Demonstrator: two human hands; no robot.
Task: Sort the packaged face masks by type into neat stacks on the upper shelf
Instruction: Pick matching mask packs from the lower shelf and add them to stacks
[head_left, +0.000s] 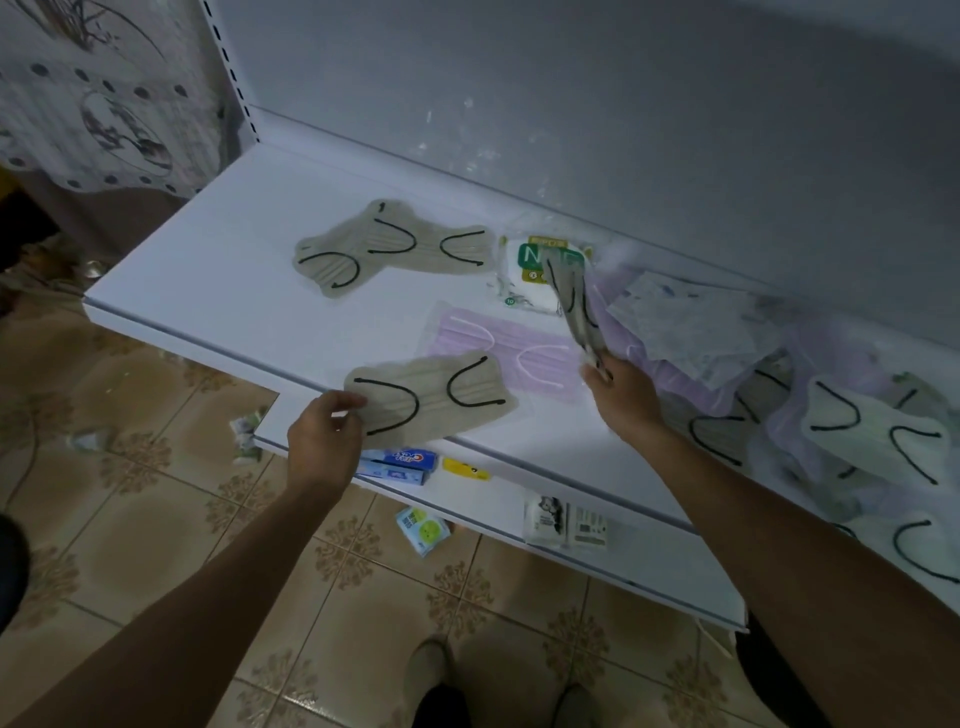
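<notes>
Bare forearms reached in from the near edge, above grey shoes (427, 670) on the patterned tan floor tiles (156, 519). The person's left hand (324, 436) pinched the near-left corner of a beige packaged mask with black ear loops (431, 397). That mask lay flat at the near edge of the white upper shelf (208, 291), partly overhanging it. The right hand (621, 395) gripped a second beige mask (574, 306) by its lower end, holding it up on edge above a lilac flat mask with white loops (498, 353) that lay on the shelf. Farther left, a few more beige masks (395, 249) lay overlapped in a loose pile, and just right of them sat a green-and-white mask packet (545, 270). To the right spread an unsorted heap (753, 364) of lilac, white patterned and pale masks. On the lower shelf (519, 483) lay blue toothpaste boxes (397, 465), a small yellow item (467, 469) and white packets (566, 522). A small blue-and-green packet (423, 530) lay on the floor.
</notes>
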